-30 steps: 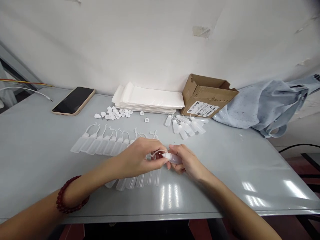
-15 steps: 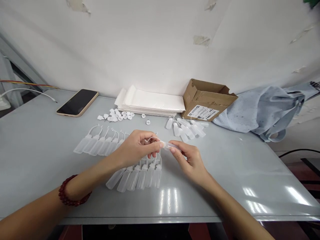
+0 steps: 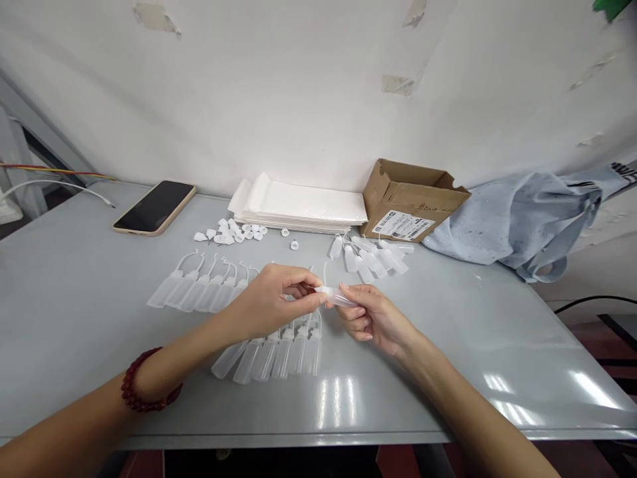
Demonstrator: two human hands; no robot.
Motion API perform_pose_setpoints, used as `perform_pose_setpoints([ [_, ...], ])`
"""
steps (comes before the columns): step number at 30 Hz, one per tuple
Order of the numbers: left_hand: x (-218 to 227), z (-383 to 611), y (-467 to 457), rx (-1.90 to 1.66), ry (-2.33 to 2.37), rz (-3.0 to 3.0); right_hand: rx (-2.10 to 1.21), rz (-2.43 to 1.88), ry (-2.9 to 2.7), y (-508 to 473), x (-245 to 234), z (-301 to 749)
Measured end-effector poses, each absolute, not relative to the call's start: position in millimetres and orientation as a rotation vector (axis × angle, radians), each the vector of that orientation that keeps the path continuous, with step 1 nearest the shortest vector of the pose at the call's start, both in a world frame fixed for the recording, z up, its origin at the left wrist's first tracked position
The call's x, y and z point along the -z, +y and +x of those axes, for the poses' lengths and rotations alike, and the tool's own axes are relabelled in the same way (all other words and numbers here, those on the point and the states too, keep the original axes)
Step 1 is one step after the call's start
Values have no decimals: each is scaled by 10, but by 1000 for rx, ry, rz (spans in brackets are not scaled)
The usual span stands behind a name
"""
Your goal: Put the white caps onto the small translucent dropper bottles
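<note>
Between my two hands is a small translucent plastic bottle (image 3: 339,298), held sideways above the table. My right hand (image 3: 381,317) is closed around its body. At its neck end, the thumb and fingers of my left hand (image 3: 279,297) pinch the white cap, which they mostly cover. A thin white strap (image 3: 325,271) sticks up near the neck. Below and behind my left hand lie two rows of similar bottles with curved straps: a back row (image 3: 192,292) and a front row (image 3: 266,358). My left forearm partly hides both.
White caps (image 3: 229,231) lie in a pile before a stack of white envelopes (image 3: 308,202). Loose bottles (image 3: 371,257) lie by an open cardboard box (image 3: 413,202). A phone (image 3: 155,207) rests at the left, and light blue cloth (image 3: 517,219) at the right.
My right hand has turned and wrapped its fingers further around the bottle. The strap, earlier looped over my left fingers, now stands up near the neck. My left hand still pinches the neck end.
</note>
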State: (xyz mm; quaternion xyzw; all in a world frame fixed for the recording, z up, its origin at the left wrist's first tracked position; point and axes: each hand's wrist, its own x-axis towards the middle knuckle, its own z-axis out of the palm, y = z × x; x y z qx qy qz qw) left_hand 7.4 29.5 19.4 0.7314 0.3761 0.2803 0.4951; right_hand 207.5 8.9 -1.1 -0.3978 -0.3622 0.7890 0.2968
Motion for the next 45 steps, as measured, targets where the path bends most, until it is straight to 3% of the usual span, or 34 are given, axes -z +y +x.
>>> perform_pose_setpoints([
  [6, -149, 63, 345, -683, 967, 1895, -1814, -1101, -1191, 138, 16, 2129],
  [15, -95, -97, 856, -593, 1428, 2258, -110, -1538, -1749, 421, 211, 2454],
  [18, -76, -108, 1071, -462, 1390, 2377, 148, -1583, -1743, 548, 344, 2566],
  [27, 13, 58, 1189, -384, 1282, 2393, 289, -1541, -1734, 498, 281, 2486],
  [29, -4, 53, 1153, -416, 1301, 2384, 65, -1431, -1886, 347, 170, 2354],
  [33, -77, -20, 980, -502, 1370, 2340, -700, -1327, -2157, 21, -28, 2123],
  [36, -113, -83, 787, -745, 1359, 2223, -894, -1275, -2369, -151, -109, 2040],
  [40, -75, -132, 602, -1034, 1289, 2208, -634, -1350, -2634, -250, -139, 1996],
  [45, -19, -137, 551, -1139, 1191, 2307, -431, -1378, -2785, -266, -86, 1939],
])
